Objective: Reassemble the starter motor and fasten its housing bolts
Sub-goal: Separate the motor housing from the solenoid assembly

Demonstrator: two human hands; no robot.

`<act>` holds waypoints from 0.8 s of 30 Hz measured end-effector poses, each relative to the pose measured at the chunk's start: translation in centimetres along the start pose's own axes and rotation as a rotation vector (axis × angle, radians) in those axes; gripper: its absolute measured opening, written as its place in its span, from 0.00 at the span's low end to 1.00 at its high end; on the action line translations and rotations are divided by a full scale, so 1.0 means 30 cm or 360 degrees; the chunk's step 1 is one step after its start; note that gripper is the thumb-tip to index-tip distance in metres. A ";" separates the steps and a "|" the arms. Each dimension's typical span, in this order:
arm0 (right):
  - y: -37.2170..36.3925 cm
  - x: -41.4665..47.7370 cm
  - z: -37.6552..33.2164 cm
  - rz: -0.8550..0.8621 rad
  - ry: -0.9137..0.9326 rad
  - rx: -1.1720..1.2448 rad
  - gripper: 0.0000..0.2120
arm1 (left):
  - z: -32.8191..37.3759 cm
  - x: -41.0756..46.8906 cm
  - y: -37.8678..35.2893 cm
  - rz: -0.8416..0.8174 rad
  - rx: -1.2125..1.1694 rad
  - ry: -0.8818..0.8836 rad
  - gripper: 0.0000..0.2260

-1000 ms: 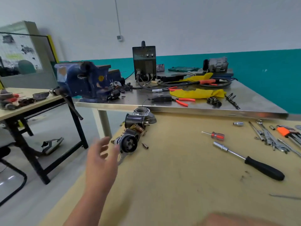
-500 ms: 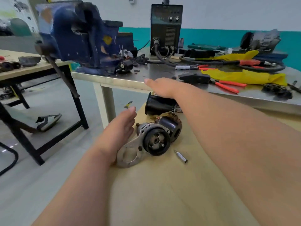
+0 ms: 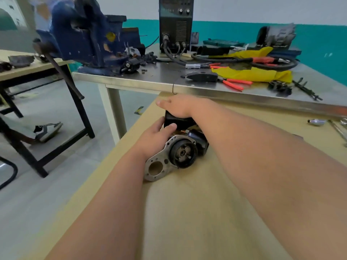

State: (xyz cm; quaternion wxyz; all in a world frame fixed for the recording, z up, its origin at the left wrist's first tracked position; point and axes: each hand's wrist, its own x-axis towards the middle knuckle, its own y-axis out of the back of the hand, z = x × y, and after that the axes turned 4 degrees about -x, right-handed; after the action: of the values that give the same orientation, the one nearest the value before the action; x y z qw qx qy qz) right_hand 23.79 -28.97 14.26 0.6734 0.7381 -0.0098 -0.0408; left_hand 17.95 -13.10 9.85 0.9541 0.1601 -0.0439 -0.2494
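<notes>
Workshop with a teal-and-white wall, and up front a tan wooden desk (image 3: 187, 212) butted against a steel desk (image 3: 150, 79). Both arms reach in to the near-left corner of the wooden one, where the starter motor (image 3: 183, 154) lies on its side, its open round end facing us and its silver mounting flange (image 3: 155, 167) flat against the surface. Just behind it is a black cylindrical housing (image 3: 177, 121). The left hand (image 3: 154, 137) grips that housing from the near side, thumb hooked over its front face. The right hand (image 3: 178, 107) lies palm-down across the top of it, one finger pointing left. Whether the rest curl down behind, I cannot tell.

On the steel desk a big blue bench vise (image 3: 80, 34) sits at the left corner. A black welding machine (image 3: 176, 25) stands upright behind. A yellow cloth (image 3: 253, 74) is spread to the right, with orange-handled pliers (image 3: 232, 83) just in front of it.
</notes>
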 end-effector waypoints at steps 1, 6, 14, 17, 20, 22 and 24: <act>-0.002 -0.045 0.011 0.0004 -0.0022 -0.0006 0.36 | 0.012 -0.032 -0.023 0.0031 -0.0008 0.0013 0.17; -0.011 -0.283 0.076 0.0034 -0.0107 0.0025 0.37 | 0.054 -0.184 -0.154 0.0023 -0.0025 0.0095 0.12; -0.019 -0.663 0.197 0.0064 -0.0297 0.0033 0.39 | 0.124 -0.381 -0.349 -0.0182 0.0268 0.0033 0.07; -0.021 -0.787 0.236 0.0057 -0.0388 0.0060 0.40 | 0.149 -0.431 -0.420 -0.0224 0.0407 0.0050 0.19; -0.018 -0.893 0.271 0.0045 -0.0437 0.0081 0.39 | 0.165 -0.476 -0.479 -0.0179 0.0406 0.0075 0.23; -0.016 -0.958 0.294 0.0046 -0.0481 0.0092 0.40 | 0.169 -0.497 -0.514 -0.0121 0.0336 0.0088 0.23; -0.018 -1.019 0.310 0.0049 -0.0535 0.0108 0.41 | 0.176 -0.521 -0.541 -0.0045 0.0249 0.0076 0.20</act>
State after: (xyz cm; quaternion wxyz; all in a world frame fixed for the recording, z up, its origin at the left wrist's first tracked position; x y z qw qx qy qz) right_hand -7.37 -36.03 14.34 0.6375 0.7429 -0.1350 -0.1531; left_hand -4.03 -20.34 9.45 0.9358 0.2405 -0.0384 -0.2548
